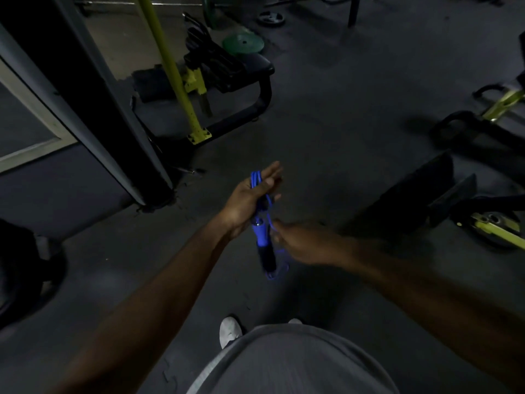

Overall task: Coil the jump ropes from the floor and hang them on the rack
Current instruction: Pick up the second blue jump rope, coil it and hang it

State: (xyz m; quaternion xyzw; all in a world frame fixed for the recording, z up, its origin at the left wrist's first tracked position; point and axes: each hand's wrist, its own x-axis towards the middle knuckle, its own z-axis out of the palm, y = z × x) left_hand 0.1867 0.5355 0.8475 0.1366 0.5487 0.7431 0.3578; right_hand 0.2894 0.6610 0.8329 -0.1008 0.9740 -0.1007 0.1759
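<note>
From my remote seat, a dim gym floor: left of the blue plastic jump rope (262, 223) stands a thick black steel upright (93, 89), and beyond it a slanted yellow-green metal bar (170, 64) bolted to a black padded bench frame (241, 78), with a green round weight plate (243, 43) lying flat behind. The left hand (250, 200) is at the rope's upper end, thumb pressed over several blue cord loops, fingers stretched nearly straight rather than curled; the blue handle with its dark foam grip hangs down from that palm, and a loose loop of cord trails below it. Just right of the handle, the right hand (304, 243) reaches in, fingertips at the cord; motion blur keeps me from telling whether it pinches the strand. Farther right of the rope lies a black slanted pad (406, 194) on the dark rubber floor (326, 123). Below the rope, a white shoe (229, 331) peeks past a grey shirt (292, 362)
</note>
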